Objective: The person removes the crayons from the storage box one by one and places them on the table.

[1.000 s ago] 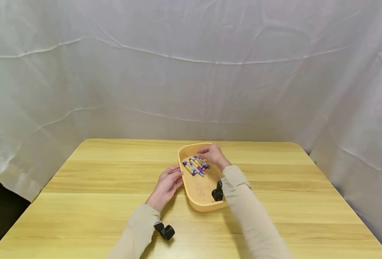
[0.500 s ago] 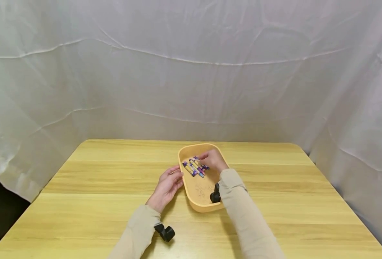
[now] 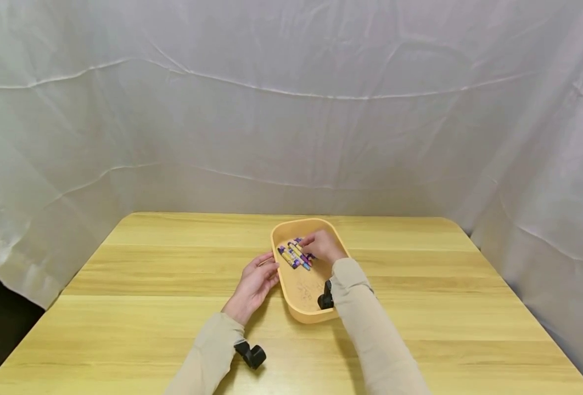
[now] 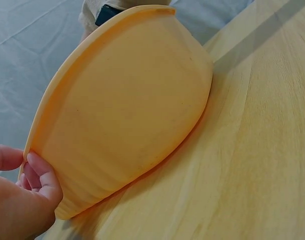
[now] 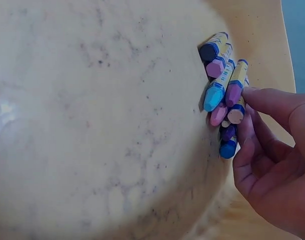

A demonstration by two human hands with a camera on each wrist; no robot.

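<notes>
Centrally in the head view, an orange tray (image 3: pixel 305 307) sits on the wooden table (image 3: pixel 138 285), a cluster of crayons (image 3: pixel 296 254) lying in its far half. Inside it, the right hand (image 3: pixel 323 246) has curled fingers (image 5: pixel 270 102) pressing on the crayons at the right of the wrist frame — whether any crayon is actually pinched, I cannot tell. At the tray's outer left wall, the left hand (image 3: pixel 254 283) rests with loosely bent fingers (image 4: pixel 40 172) touching the rim — low left in its wrist view.
</notes>
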